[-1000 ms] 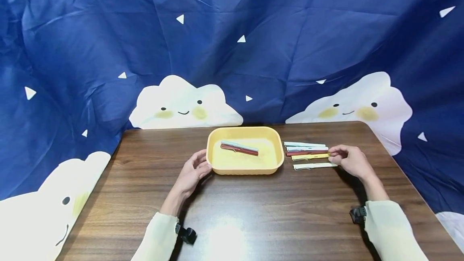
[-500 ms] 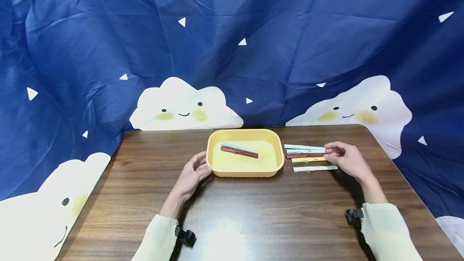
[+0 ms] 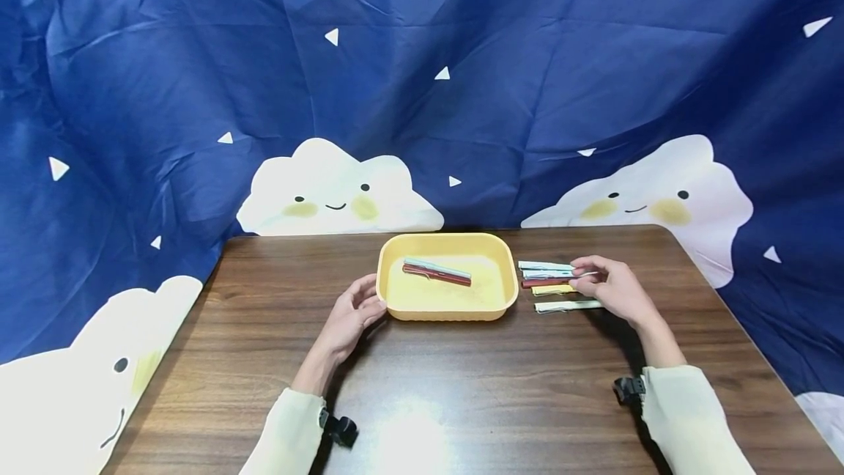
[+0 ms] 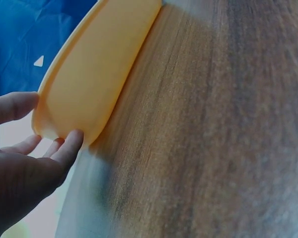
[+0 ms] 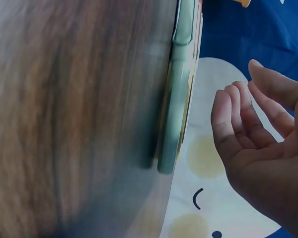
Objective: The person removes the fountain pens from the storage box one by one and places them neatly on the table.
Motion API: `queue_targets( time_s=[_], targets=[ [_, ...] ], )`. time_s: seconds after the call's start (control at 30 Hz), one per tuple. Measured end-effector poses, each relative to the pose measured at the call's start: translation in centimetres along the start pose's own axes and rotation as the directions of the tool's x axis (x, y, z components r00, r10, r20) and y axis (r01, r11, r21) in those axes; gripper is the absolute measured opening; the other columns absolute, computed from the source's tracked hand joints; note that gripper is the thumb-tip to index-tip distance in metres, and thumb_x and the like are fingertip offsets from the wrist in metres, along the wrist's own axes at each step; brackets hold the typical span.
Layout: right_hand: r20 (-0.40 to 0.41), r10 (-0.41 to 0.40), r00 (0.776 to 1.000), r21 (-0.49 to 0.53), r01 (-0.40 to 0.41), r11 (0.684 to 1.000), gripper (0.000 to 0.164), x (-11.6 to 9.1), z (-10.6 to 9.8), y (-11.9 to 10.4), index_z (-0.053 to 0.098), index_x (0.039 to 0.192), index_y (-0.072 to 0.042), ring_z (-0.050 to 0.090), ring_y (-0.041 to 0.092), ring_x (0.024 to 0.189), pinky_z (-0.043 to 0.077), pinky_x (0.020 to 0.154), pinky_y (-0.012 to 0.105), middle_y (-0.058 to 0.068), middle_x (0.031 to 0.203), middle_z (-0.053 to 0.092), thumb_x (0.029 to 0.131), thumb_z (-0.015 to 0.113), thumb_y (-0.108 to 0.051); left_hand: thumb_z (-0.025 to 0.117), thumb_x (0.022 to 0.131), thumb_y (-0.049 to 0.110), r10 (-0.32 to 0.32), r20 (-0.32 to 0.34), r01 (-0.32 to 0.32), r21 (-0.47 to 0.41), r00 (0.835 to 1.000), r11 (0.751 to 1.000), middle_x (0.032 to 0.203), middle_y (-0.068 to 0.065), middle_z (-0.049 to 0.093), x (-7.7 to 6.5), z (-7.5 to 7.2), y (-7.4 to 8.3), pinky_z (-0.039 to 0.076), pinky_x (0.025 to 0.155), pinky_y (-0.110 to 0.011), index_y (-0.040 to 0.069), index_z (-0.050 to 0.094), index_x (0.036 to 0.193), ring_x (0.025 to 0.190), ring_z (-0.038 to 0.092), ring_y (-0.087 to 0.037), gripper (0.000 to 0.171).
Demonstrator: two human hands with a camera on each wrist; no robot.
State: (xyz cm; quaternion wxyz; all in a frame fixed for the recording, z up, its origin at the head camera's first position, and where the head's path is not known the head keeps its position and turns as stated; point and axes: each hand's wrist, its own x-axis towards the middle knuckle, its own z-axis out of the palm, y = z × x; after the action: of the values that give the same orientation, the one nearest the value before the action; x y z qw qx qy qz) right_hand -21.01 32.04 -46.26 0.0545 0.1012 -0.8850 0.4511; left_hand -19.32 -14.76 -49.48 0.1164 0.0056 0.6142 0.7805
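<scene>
Left hand (image 3: 351,316), fingers spread, touches the yellow tray (image 3: 435,300) at its eight o'clock; right hand (image 3: 617,289) (thumb parted from loosely curved fingers) hovers over pens (image 3: 544,284) at the tray's three o'clock.

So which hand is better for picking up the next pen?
Probably the right hand: it's empty and close to the loose pens. The left hand holds the yellow tray, on the side away from them.
</scene>
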Motion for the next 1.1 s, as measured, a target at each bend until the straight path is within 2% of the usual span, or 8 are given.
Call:
queue_targets(
  time_s=[0.33, 0.53, 0.83, 1.1],
  targets=[
    [0.026, 0.016, 1.0, 0.063, -0.017, 0.998, 0.044, 0.7, 0.6, -1.9, 0.059, 0.129, 0.01, 0.062, 0.0, 0.087, 0.054, 0.071, 0.016, 0.032, 0.115, 0.064, 0.091, 0.075, -0.007, 0.058, 0.093, -0.012, -0.006, -0.008, 0.006, 0.0, 1.0, 1.0, 0.148, -0.03, 0.038, 0.1, 0.0, 0.2, 0.052, 0.1, -0.031, -0.004, 0.03, 0.154, 0.134, 0.042, -0.04, 0.068],
    [0.039, 0.0, 0.999, 0.137, -0.006, 0.991, 0.048, 1.4, 0.9, -3.0, 0.057, 0.132, 0.009, 0.063, 0.004, 0.092, 0.053, 0.075, 0.015, 0.03, 0.118, 0.064, 0.09, 0.075, -0.004, 0.059, 0.093, -0.012, -0.007, -0.002, 0.007, -0.003, 1.0, 1.0, 0.148, -0.03, 0.038, 0.0, 0.1, 0.2, 0.052, 0.101, -0.033, -0.004, 0.03, 0.154, 0.134, 0.041, -0.04, 0.068],
    [0.055, -0.019, 0.998, 0.149, 0.01, 0.989, 0.049, 2.2, 1.3, -4.6, 0.056, 0.133, 0.007, 0.064, 0.004, 0.092, 0.054, 0.076, 0.015, 0.028, 0.119, 0.065, 0.09, 0.075, -0.003, 0.059, 0.093, -0.012, -0.012, -0.004, 0.012, -0.009, 1.0, 1.0, 0.148, -0.03, 0.037, 0.0, 0.0, 0.0, 0.052, 0.1, -0.031, -0.005, 0.03, 0.154, 0.134, 0.041, -0.04, 0.068],
    [0.117, -0.007, 0.993, 0.188, -0.015, 0.982, 0.051, 3.1, 3.1, -6.0, 0.056, 0.134, 0.008, 0.065, 0.016, 0.101, 0.055, 0.079, 0.017, 0.026, 0.119, 0.065, 0.089, 0.077, -0.006, 0.059, 0.094, -0.011, -0.008, -0.005, 0.008, 0.0, 1.0, 1.0, 0.147, -0.029, 0.038, 0.0, 0.0, 0.0, 0.051, 0.102, -0.033, -0.003, 0.031, 0.154, 0.132, 0.044, -0.039, 0.067]
  ],
)
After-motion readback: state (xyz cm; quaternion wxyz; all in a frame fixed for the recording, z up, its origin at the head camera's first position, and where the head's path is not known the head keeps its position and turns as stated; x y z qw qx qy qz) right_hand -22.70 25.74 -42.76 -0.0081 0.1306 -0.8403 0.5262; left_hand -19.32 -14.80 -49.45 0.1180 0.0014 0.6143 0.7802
